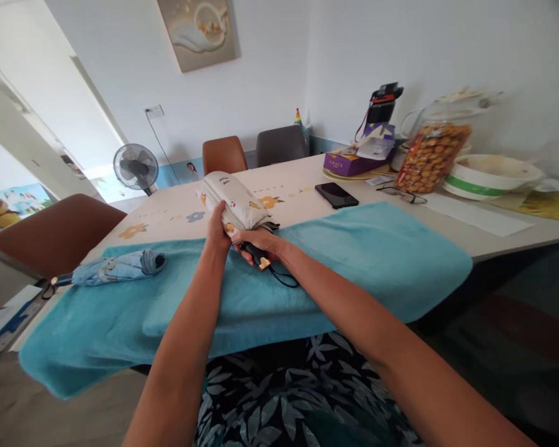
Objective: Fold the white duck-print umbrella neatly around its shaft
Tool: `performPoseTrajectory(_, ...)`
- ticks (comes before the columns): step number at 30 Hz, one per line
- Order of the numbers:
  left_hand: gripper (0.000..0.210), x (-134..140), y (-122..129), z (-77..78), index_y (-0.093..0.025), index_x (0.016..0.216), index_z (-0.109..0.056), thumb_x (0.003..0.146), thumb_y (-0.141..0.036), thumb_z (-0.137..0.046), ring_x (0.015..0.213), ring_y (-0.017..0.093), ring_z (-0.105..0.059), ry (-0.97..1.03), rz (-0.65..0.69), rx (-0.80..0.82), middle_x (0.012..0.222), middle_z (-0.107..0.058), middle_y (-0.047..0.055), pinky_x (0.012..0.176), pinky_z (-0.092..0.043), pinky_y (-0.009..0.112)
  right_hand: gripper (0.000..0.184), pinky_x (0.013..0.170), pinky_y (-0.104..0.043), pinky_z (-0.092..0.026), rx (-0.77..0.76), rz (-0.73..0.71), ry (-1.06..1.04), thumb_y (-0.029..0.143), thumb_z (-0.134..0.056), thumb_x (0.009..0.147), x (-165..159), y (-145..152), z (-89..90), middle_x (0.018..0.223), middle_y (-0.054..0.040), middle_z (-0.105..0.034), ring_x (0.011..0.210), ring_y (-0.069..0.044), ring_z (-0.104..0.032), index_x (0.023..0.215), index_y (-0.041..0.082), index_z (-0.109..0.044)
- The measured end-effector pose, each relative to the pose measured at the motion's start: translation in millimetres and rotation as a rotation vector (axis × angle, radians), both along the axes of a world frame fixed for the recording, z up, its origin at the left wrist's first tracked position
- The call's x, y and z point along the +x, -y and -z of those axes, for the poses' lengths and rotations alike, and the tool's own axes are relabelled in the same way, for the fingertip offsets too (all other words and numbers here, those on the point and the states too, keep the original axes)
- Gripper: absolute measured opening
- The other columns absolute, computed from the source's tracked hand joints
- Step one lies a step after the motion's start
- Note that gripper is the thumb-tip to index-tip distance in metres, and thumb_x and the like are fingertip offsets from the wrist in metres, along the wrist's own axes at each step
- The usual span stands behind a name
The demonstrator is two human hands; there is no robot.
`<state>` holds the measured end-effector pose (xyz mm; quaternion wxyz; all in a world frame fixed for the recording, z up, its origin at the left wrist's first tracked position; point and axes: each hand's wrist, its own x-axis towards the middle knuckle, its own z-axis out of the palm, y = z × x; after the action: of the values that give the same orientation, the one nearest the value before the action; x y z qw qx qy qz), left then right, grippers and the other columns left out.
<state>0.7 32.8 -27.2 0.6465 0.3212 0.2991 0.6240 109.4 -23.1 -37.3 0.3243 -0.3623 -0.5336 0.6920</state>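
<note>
A folded cream umbrella (pixel 237 202) with small printed figures is held above the blue towel, its canopy pointing away from me. My left hand (pixel 218 230) is closed around the left side of the canopy, thumb on top. My right hand (pixel 259 241) grips it at the lower end, by the black handle (pixel 256 254) with a gold-coloured tip. A black wrist strap (pixel 284 277) hangs from the handle. To the left, a rolled blue umbrella (pixel 118 267) lies on the teal towel (pixel 354 248); neither hand touches it.
A phone (pixel 336 195), glasses (pixel 403 195), a jar of nuts (pixel 433 149), a white bowl (pixel 491 177) and a purple box (pixel 354 162) stand on the right of the table (pixel 177 214). Chairs (pixel 58 230) and a fan (pixel 136 167) are beyond its left and far edges.
</note>
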Motion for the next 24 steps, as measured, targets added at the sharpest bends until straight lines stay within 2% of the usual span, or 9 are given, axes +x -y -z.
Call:
performPoseTrajectory(3,0.035,-4,3,-0.8,-0.013,0.105,-0.065,0.08,-0.035,-0.056,0.099,0.028,-0.066,0.046,0.075,0.033,0.095,-0.071,0.01,0.089,-0.053,0.04,0.025,0.034,-0.02,-0.047,-0.049,-0.029,-0.032,0.035,-0.062,0.083,-2,1,-1.2,0.05,-0.0007,-0.059,0.034,-0.01,-0.05,0.074,0.013,-0.056)
performPoseTrajectory(6,0.039,-6,6,-1.5,-0.013,0.107,-0.065,0.078,-0.037,-0.057,0.101,0.029,-0.065,0.073,0.066,0.056,0.096,-0.071,0.011,0.089,-0.053,0.041,0.021,0.038,-0.021,-0.051,-0.045,0.014,-0.097,0.03,-0.067,0.081,-5,2,-0.7,0.064,-0.0037,-0.067,0.044,-0.013,-0.06,0.086,0.013,-0.056)
performPoseTrajectory(8,0.042,-7,8,-2.7,-0.014,0.109,-0.064,0.077,-0.04,-0.058,0.102,0.03,-0.064,0.083,0.068,0.059,0.099,-0.07,0.01,0.09,-0.052,0.041,0.021,0.038,-0.022,-0.052,-0.033,0.036,-0.095,0.028,-0.068,0.08,-6,2,0.1,0.065,-0.0038,-0.068,0.049,-0.015,-0.064,0.09,0.014,-0.056)
performPoseTrajectory(12,0.045,-8,9,-5.1,-0.015,0.11,-0.064,0.077,-0.045,-0.057,0.104,0.028,-0.063,0.046,0.071,0.028,0.102,-0.069,0.01,0.091,-0.052,0.04,0.017,0.029,-0.02,-0.043,-0.039,0.027,0.017,0.029,-0.064,0.083,-4,3,0.2,0.049,0.0,-0.06,0.033,-0.012,-0.051,0.082,0.014,-0.055)
performPoseTrajectory(17,0.041,-23,-1,-5.8,-0.016,0.111,-0.064,0.08,-0.041,-0.055,0.102,0.026,-0.064,0.108,-0.053,0.116,0.102,-0.07,0.009,0.09,-0.052,0.037,0.01,0.03,-0.019,-0.042,-0.056,-0.082,-0.015,0.02,-0.063,0.08,1,7,-4.2,0.068,-0.0021,-0.068,0.033,-0.007,-0.046,0.08,0.013,-0.056)
performPoseTrajectory(21,0.042,-43,-8,-5.7,-0.016,0.11,-0.064,0.086,-0.043,-0.044,0.104,0.023,-0.063,0.097,-0.201,0.146,0.098,-0.07,0.01,0.09,-0.051,0.032,0.009,0.03,-0.019,-0.04,-0.081,-0.149,0.012,0.015,-0.059,0.081,3,12,-8.2,0.058,0.0013,-0.058,0.034,-0.006,-0.042,0.074,0.012,-0.056)
performPoseTrajectory(24,0.049,-54,-12,-3.4,-0.015,0.109,-0.064,0.089,-0.049,-0.034,0.105,0.021,-0.062,0.118,-0.251,0.144,0.1,-0.069,0.01,0.091,-0.049,0.03,0.011,0.031,-0.018,-0.038,-0.094,-0.164,0.004,0.011,-0.057,0.082,3,13,-9.5,0.057,0.0015,-0.056,0.034,-0.005,-0.04,0.071,0.012,-0.054)
